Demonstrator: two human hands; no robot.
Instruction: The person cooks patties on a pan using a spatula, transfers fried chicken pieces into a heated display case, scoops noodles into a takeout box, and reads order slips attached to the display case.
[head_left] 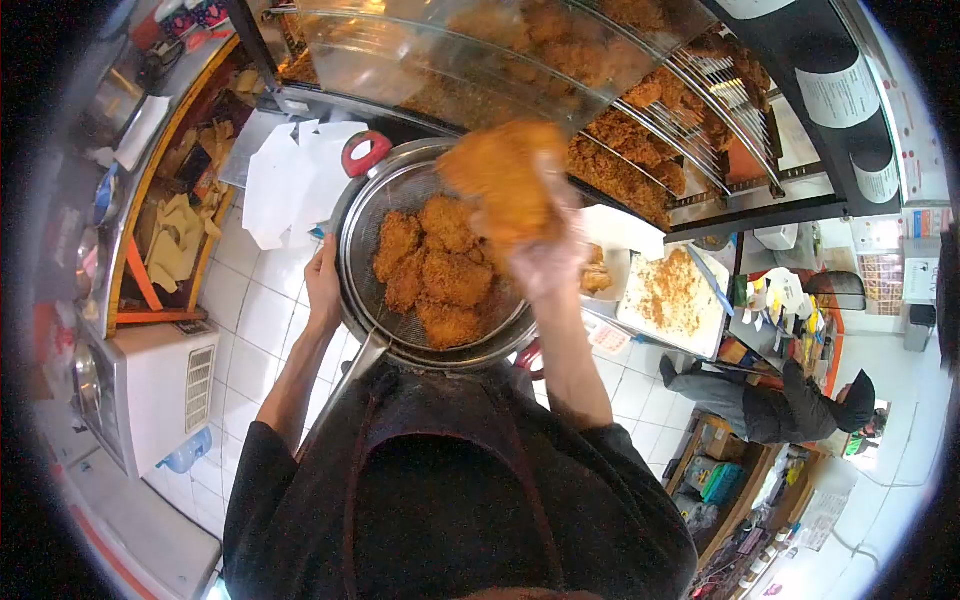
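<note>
The person's right hand (pixel 545 262), at the centre of the frame and seemingly in a thin clear glove, lifts a piece of fried chicken (pixel 503 178) above a metal strainer basket (pixel 372 205). Its fingers are closed around the lower end of the piece, though blur hides exactly how they sit. The piece hangs between the basket and the glass-fronted display case (pixel 640 130) in the upper half of the frame. Its long axis runs diagonally, the broad end pointing to the upper left and the narrower end down into the hand. The left hand (pixel 322 285) grips the basket's left rim, fingers wrapped over the edge, holding it level above the white tiled tabletop (pixel 265 310). To do the lift well, the grip should stay gentle so the crust does not crack, while the left hand holds the basket steady under the remaining fried pieces (pixel 440 275).
</note>
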